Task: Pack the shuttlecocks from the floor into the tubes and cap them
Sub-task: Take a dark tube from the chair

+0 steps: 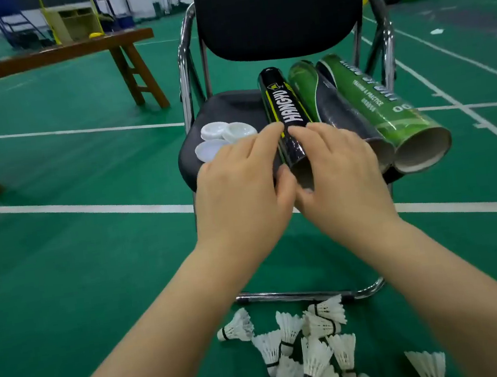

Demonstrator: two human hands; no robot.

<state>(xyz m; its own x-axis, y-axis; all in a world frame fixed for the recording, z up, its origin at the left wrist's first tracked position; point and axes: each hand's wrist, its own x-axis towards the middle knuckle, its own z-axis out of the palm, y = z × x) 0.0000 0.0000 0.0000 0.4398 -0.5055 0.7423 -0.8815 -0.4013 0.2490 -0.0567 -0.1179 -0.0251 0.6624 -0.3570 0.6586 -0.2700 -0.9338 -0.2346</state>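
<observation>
Three tubes lie side by side on a black chair seat (225,109), open ends toward me: a black and yellow tube (285,105), a dark green tube (325,107) and a bright green tube (384,109). My left hand (242,195) and my right hand (339,177) both grip the near end of the black and yellow tube, fingers over its top, thumbs at its open mouth. Three white caps (225,138) sit on the seat's left side. Several white shuttlecocks (308,356) lie in a heap on the green floor below my arms.
The chair has a tall black back (281,8) and a chrome frame (310,293) whose floor bar runs just behind the heap. A wooden bench (46,56) stands to the left. White court lines cross the green floor (77,256).
</observation>
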